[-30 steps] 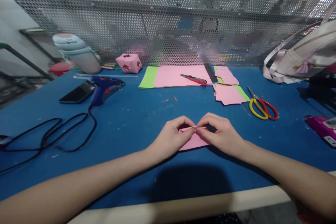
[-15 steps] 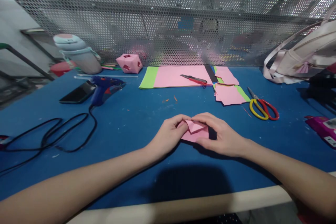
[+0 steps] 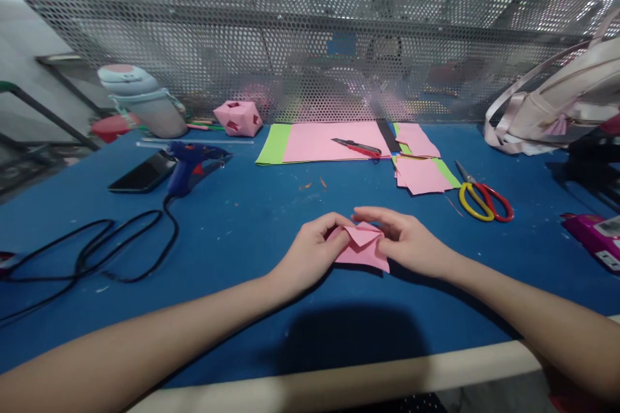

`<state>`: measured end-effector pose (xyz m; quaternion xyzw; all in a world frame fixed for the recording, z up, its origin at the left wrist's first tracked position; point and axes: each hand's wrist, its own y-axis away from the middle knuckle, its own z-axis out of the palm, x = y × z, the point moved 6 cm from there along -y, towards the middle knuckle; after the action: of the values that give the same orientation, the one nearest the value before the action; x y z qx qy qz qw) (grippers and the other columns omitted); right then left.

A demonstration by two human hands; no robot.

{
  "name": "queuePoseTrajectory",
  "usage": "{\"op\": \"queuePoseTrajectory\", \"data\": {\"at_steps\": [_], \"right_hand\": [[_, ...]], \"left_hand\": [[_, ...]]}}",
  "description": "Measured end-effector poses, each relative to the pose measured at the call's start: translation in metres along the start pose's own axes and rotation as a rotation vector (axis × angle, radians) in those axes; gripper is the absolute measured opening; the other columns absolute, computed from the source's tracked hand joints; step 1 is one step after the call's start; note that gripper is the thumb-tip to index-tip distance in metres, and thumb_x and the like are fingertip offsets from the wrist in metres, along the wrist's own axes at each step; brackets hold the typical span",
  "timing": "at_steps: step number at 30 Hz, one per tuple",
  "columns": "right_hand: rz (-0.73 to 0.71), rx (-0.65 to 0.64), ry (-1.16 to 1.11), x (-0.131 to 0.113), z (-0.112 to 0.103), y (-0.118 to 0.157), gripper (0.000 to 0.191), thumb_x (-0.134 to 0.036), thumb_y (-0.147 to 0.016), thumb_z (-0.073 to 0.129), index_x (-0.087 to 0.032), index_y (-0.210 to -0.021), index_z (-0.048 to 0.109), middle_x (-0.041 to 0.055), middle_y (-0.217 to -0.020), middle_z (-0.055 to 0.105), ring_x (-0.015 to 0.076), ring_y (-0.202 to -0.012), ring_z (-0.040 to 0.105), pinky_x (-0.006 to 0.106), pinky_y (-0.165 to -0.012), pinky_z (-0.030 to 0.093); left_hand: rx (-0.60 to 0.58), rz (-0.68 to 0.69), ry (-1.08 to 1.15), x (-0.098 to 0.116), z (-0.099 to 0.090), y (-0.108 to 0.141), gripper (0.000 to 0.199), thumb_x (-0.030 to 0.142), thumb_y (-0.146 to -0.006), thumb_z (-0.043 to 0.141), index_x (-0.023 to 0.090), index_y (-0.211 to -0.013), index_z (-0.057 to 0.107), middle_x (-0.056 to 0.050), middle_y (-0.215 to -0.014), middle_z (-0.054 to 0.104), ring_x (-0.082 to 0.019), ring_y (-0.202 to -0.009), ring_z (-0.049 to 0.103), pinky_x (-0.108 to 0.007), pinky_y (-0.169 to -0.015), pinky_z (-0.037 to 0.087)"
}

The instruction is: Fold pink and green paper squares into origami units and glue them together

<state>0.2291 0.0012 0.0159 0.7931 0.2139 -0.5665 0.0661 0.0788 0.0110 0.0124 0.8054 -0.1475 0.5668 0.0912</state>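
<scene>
A small sheet of pink paper (image 3: 361, 257) is between my hands, just above the blue table; a triangular flap is folded over along its far edge. My left hand (image 3: 314, 245) pinches its left side, thumb on top near the flap. On the right side, my right hand (image 3: 409, 242) has its thumb against the paper by the flap's right end, its fingers curved behind the far edge. The undersides of both hands are hidden.
Beyond lie pink and green sheets (image 3: 314, 142) with a red box cutter (image 3: 358, 146), cut pink squares (image 3: 421, 175) and scissors (image 3: 484, 197). Leftward are a blue glue gun (image 3: 184, 164) with its cord, a phone (image 3: 143, 173), a pink paper ball (image 3: 239, 119) and a bottle (image 3: 145, 103).
My right thumb has moved up from the paper's lower right edge to the flap. The lower right corner now shows. My left hand keeps nearly the same hold.
</scene>
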Motion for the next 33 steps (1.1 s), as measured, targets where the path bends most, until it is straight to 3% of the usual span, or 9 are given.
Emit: {"op": "queuePoseTrajectory", "data": {"at_steps": [3,7,12,15,18,20,23,26,33], "right_hand": [[-0.017,-0.031,0.066,-0.003,0.004,0.003,0.053,-0.003,-0.069,0.048,-0.025,-0.117,0.057,0.0029,-0.112,0.062,0.0124,-0.084,0.06,0.028,-0.072,0.051],[0.056,0.077,-0.085,0.002,-0.003,0.001,0.04,-0.014,-0.073,0.058,-0.022,-0.112,0.052,0.0011,-0.096,0.058,0.0076,-0.065,0.052,0.022,-0.058,0.047],[0.061,0.218,-0.169,0.012,-0.015,-0.004,0.039,-0.015,-0.075,0.055,-0.021,-0.113,0.049,0.0003,-0.09,0.056,0.0074,-0.062,0.052,0.024,-0.06,0.046],[0.05,0.235,-0.154,0.013,-0.015,-0.006,0.032,-0.018,-0.076,0.055,-0.019,-0.108,0.053,0.0016,-0.091,0.058,0.0084,-0.065,0.054,0.024,-0.063,0.047],[0.072,0.232,-0.078,0.011,-0.013,-0.005,0.03,-0.021,-0.075,0.059,-0.018,-0.105,0.056,0.001,-0.084,0.061,0.0112,-0.07,0.057,0.025,-0.064,0.047],[0.085,0.208,-0.035,0.009,-0.01,-0.003,0.025,-0.023,-0.076,0.06,-0.019,-0.1,0.06,0.0007,-0.082,0.063,0.012,-0.07,0.057,0.025,-0.063,0.046],[0.105,0.169,-0.048,0.008,-0.008,-0.002,0.019,-0.028,-0.077,0.062,-0.019,-0.093,0.063,0.0008,-0.081,0.065,0.0124,-0.068,0.058,0.025,-0.061,0.046],[0.133,0.17,-0.069,0.009,-0.008,-0.002,0.017,-0.027,-0.075,0.065,-0.018,-0.089,0.064,0.001,-0.079,0.066,0.0132,-0.067,0.059,0.026,-0.061,0.046],[0.204,0.118,-0.169,0.014,-0.003,0.0,0.024,-0.037,-0.08,0.062,-0.016,-0.088,0.07,0.0046,-0.082,0.07,0.0157,-0.07,0.061,0.029,-0.066,0.048]], "left_hand": [[0.009,0.009,0.05,0.0,0.0,0.001,0.013,0.025,-0.081,0.052,0.017,-0.085,0.063,-0.001,-0.084,0.064,-0.015,-0.076,0.056,-0.024,-0.068,0.042],[0.045,-0.053,0.254,-0.01,-0.001,-0.001,0.013,0.028,-0.082,0.053,0.017,-0.087,0.059,-0.001,-0.083,0.063,-0.013,-0.072,0.056,-0.023,-0.064,0.042],[0.151,-0.081,0.407,-0.02,-0.006,-0.003,0.018,0.035,-0.081,0.059,0.018,-0.081,0.053,0.001,-0.08,0.062,-0.012,-0.072,0.056,-0.022,-0.065,0.042],[0.091,-0.066,0.368,-0.013,-0.003,-0.003,0.017,0.03,-0.077,0.063,0.018,-0.085,0.054,-0.002,-0.088,0.065,-0.013,-0.076,0.058,-0.024,-0.069,0.044],[0.005,-0.047,0.232,-0.004,0.002,-0.001,0.016,0.024,-0.074,0.065,0.018,-0.089,0.063,-0.004,-0.09,0.067,-0.015,-0.078,0.059,-0.025,-0.069,0.045],[0.012,-0.073,0.211,-0.006,0.002,0.0,0.014,0.029,-0.075,0.065,0.017,-0.082,0.065,-0.003,-0.081,0.066,-0.014,-0.073,0.058,-0.024,-0.064,0.044],[0.06,-0.134,0.378,-0.015,0.0,0.0,0.024,0.039,-0.076,0.065,0.017,-0.083,0.062,0.0,-0.072,0.063,-0.013,-0.064,0.057,-0.023,-0.057,0.043],[0.049,-0.157,0.537,-0.02,0.002,-0.002,0.032,0.042,-0.076,0.066,0.016,-0.095,0.061,-0.002,-0.078,0.066,-0.015,-0.068,0.061,-0.027,-0.063,0.047],[-0.014,-0.188,0.592,-0.018,0.007,-0.003,0.031,0.042,-0.078,0.065,0.017,-0.097,0.065,-0.004,-0.087,0.071,-0.016,-0.073,0.064,-0.027,-0.068,0.049]]}}
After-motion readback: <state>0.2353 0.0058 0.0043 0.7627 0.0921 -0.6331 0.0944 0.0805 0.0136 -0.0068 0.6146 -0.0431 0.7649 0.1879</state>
